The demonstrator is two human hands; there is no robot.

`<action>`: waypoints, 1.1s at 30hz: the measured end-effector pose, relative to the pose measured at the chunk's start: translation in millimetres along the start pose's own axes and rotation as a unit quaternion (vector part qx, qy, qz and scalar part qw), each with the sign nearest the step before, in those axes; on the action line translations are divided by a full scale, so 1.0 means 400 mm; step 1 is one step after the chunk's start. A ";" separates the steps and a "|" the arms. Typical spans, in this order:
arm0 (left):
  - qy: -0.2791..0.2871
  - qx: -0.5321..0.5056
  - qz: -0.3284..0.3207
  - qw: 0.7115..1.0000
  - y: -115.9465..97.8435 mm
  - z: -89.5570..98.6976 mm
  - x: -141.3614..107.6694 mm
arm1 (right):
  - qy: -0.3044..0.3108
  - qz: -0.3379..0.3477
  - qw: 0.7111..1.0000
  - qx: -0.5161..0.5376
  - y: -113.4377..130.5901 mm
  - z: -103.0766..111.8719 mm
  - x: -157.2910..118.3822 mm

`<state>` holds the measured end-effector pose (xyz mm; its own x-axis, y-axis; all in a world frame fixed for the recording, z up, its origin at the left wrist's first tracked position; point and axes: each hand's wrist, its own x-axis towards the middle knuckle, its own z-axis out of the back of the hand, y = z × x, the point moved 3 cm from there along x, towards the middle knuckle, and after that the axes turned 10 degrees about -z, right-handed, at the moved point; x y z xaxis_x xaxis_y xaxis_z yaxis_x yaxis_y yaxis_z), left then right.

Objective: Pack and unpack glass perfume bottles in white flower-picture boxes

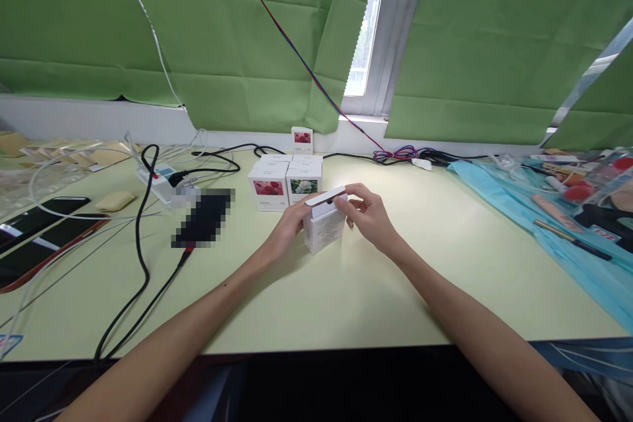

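Note:
A small white box [326,229] with printed text on its near side stands slightly turned at the middle of the table, its top flap partly raised and a dark gap beneath it. My left hand [288,227] grips the box's left side near the top. At the upper right, my right hand [364,210] has its fingers on the flap and the edge of the opening. Just behind stand several white boxes in rows, one with a red flower picture [268,188] and one with a white flower picture [304,187]. Another small box [302,140] sits at the back.
On the left lie a power strip [161,186], a blurred dark device [204,217], phones [47,250], a beige case [115,202] and looping cables. A blue sheet [534,231] with assorted items covers the right side. Bundled wires [403,154] run along the back.

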<state>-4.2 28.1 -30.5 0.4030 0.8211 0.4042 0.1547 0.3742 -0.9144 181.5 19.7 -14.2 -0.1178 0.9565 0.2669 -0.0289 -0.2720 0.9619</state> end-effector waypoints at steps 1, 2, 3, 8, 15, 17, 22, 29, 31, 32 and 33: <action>0.000 0.003 -0.004 1.000 -0.002 -0.001 0.000 | 0.000 -0.001 1.000 0.001 0.000 0.000 0.000; 0.002 0.005 -0.010 1.000 -0.004 -0.002 0.001 | 0.000 -0.001 1.000 0.001 0.001 0.000 0.000; 0.005 0.007 -0.016 1.000 -0.008 -0.004 0.001 | 0.000 -0.002 1.000 0.001 0.001 0.000 -0.001; 0.012 0.010 -0.028 0.999 -0.018 -0.010 0.003 | -0.003 -0.003 1.000 0.000 0.000 0.000 0.000; 0.003 0.022 -0.027 0.999 -0.018 -0.009 0.003 | -0.006 -0.001 1.000 0.000 0.001 0.000 -0.002; -0.002 0.029 -0.025 0.999 -0.018 -0.009 0.004 | -0.007 -0.001 1.000 -0.003 0.003 0.000 -0.003; -0.006 0.043 -0.017 0.999 -0.017 -0.008 0.005 | -0.010 -0.004 1.000 -0.007 0.008 -0.001 -0.006; -0.012 0.063 -0.022 0.998 -0.020 -0.004 0.003 | -0.015 -0.002 1.000 -0.012 0.012 -0.002 -0.007; -0.013 0.068 -0.024 0.997 -0.019 -0.002 0.003 | -0.015 0.001 1.000 -0.013 0.013 -0.003 -0.007; -0.014 0.071 -0.023 0.997 -0.018 -0.001 0.003 | -0.015 0.000 1.000 -0.012 0.013 -0.004 -0.007; -0.014 0.073 -0.022 0.997 -0.018 -0.001 0.003 | -0.014 -0.001 1.000 -0.012 0.013 -0.004 -0.007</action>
<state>-4.5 26.4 -23.5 0.3729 0.8138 0.4457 0.0371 0.4669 -0.8835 180.0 15.4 -10.0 -0.0898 0.9595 0.2669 -0.0528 -0.2722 0.9608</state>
